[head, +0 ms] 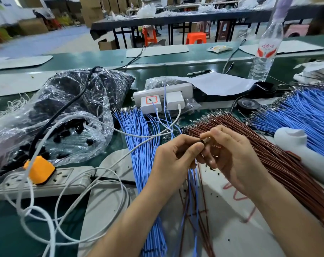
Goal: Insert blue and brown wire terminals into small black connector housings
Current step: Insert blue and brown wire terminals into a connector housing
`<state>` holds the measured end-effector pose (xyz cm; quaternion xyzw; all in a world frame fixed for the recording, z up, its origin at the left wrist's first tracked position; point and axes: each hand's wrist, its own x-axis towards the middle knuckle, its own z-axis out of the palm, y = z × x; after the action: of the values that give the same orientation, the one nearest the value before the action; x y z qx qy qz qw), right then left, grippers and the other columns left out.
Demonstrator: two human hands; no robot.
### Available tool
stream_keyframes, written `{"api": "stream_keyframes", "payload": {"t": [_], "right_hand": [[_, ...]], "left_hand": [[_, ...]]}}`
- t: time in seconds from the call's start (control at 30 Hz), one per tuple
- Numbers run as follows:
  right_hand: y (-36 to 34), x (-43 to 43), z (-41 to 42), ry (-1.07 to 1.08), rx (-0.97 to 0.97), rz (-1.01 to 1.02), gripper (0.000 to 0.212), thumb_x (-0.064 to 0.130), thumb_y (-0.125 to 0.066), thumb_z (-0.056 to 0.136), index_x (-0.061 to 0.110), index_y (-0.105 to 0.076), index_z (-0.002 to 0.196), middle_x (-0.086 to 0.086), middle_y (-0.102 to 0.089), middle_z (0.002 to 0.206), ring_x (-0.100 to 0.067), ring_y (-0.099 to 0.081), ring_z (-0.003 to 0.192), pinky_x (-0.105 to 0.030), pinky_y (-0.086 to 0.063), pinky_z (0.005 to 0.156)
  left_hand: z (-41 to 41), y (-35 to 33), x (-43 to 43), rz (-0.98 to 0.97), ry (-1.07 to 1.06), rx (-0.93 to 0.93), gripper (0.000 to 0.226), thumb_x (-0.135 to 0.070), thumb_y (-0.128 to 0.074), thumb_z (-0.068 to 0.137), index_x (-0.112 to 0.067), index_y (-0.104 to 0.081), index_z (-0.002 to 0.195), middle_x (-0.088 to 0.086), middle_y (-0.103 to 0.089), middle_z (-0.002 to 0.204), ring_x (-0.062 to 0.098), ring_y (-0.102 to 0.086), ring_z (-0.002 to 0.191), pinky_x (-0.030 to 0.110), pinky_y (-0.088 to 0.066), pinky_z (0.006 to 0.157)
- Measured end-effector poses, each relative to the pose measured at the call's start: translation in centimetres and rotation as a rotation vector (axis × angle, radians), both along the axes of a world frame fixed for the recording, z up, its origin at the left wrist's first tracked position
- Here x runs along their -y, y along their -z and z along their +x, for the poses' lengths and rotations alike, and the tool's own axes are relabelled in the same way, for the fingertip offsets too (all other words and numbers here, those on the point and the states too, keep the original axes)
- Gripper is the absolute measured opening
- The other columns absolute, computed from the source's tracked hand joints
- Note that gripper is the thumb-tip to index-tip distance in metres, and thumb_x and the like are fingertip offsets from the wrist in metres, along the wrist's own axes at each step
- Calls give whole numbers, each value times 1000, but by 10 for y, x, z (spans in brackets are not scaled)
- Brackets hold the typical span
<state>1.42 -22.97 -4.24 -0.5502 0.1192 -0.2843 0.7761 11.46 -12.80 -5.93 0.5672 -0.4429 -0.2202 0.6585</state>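
Note:
My left hand (pixel 173 158) pinches a small black connector housing (pixel 202 142) between thumb and fingers, with blue and brown wires (pixel 193 184) hanging down from the grip. My right hand (pixel 230 154) meets it from the right and pinches a wire end at the housing; the terminal itself is hidden by my fingers. A bundle of blue wires (pixel 140 145) lies left of my hands. Under and behind my right hand a bundle of brown wires (pixel 280 164) fans out. Loose black housings (pixel 70 134) fill a clear plastic bag at the left.
A grey power strip (pixel 51 180) with an orange plug (pixel 39 170) and white cables (pixel 83 206) lies at the front left. A white strip with chargers (pixel 163 98) stands behind the wires. More blue wires (pixel 306 110), a tape roll (pixel 248 104), a white object (pixel 298 145) and a water bottle (pixel 265 51) are at right.

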Motion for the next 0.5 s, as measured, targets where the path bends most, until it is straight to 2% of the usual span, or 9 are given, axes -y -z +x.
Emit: {"api": "stream_keyframes", "payload": {"t": [0.07, 0.17, 0.3, 0.4, 0.5], "right_hand": [[-1, 1, -1, 3, 2, -24, 22, 24, -61, 75, 3, -58, 82, -7, -55, 56, -18, -45, 46, -24, -38, 47], [-2, 1, -2, 50, -35, -71, 18, 20, -63, 73, 4, -60, 81, -5, -55, 56, -14, -46, 45, -23, -40, 48], [-1, 3, -3, 102, -55, -105, 3, 6, -60, 81, 8, -59, 79, -5, -55, 54, -13, -45, 42, -19, -38, 42], [0, 4, -3, 199, -22, -96, 24, -4, -53, 88, 12, -57, 72, -4, -54, 52, -14, -42, 40, -19, -35, 40], [-3, 8, -4, 243, 42, -22, 31, -5, -50, 90, 17, -58, 69, -5, -53, 53, -14, -41, 42, -19, -34, 41]], "left_hand": [[-1, -1, -1, -9, -2, 5, 11, -14, -59, 92, -5, -64, 95, 15, -69, 79, 35, -68, 74, 30, -51, 61], [-2, -2, -2, 23, -17, 72, 10, -9, -60, 92, -5, -64, 100, 11, -71, 81, 28, -70, 78, 44, -57, 71], [-4, -3, -1, 84, -52, 182, 14, -7, -62, 92, -18, -64, 100, -6, -69, 83, 9, -67, 81, 40, -56, 74], [0, -1, 0, 97, -83, 233, 14, -8, -65, 90, -15, -67, 102, -6, -67, 93, 8, -63, 84, 32, -55, 76], [2, 1, 1, 63, -102, 234, 17, -4, -65, 89, -13, -69, 103, -1, -61, 101, 9, -62, 93, 27, -52, 85]]}}
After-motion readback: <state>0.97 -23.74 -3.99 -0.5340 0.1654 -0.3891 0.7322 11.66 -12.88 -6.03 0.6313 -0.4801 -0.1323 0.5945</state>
